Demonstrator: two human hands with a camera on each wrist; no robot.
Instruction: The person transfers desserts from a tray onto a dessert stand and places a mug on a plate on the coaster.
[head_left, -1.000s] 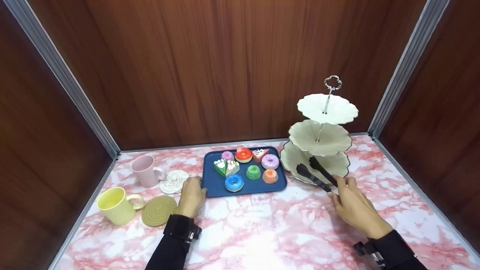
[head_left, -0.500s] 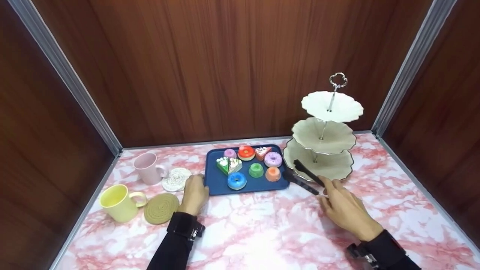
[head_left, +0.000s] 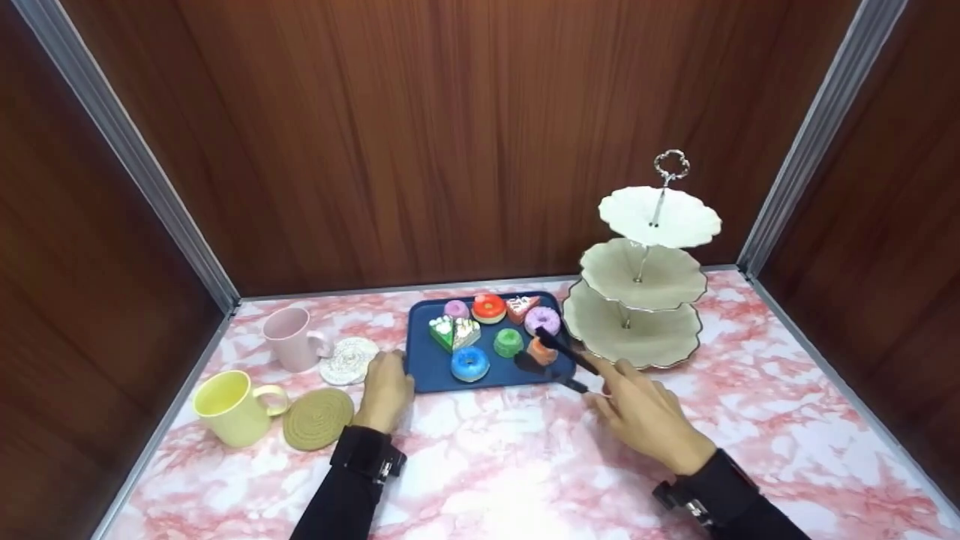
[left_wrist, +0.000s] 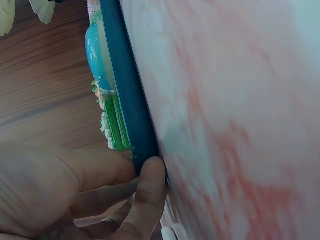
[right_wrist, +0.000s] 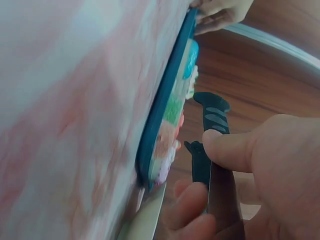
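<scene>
My left hand [head_left: 386,390] pinches the left edge of a blue tray [head_left: 435,382]; in the left wrist view its thumb and fingers close round the tray's corner. Toy sweets lie on the tray, among them a blue donut [head_left: 470,364], a green pudding cake [head_left: 508,343], an orange pudding cake [head_left: 541,351] and a purple donut [head_left: 542,321]. My right hand [head_left: 649,412] grips black-tipped tongs [head_left: 570,352], thumb on one arm and fingers on the other. The tongs' spread tips hang over the tray's right part and partly hide the orange cake.
A three-tier cake stand [head_left: 637,322] rises right behind my right hand. To the left are a pink mug [head_left: 289,341], a yellow mug [head_left: 236,409], a white coaster [head_left: 349,360] and a tan coaster [head_left: 319,420]. Wooden panels [head_left: 420,150] enclose the table.
My right hand has carried the tongs leftward, from in front of the cake stand to above the orange cake. The left hand stays at the tray's edge.
</scene>
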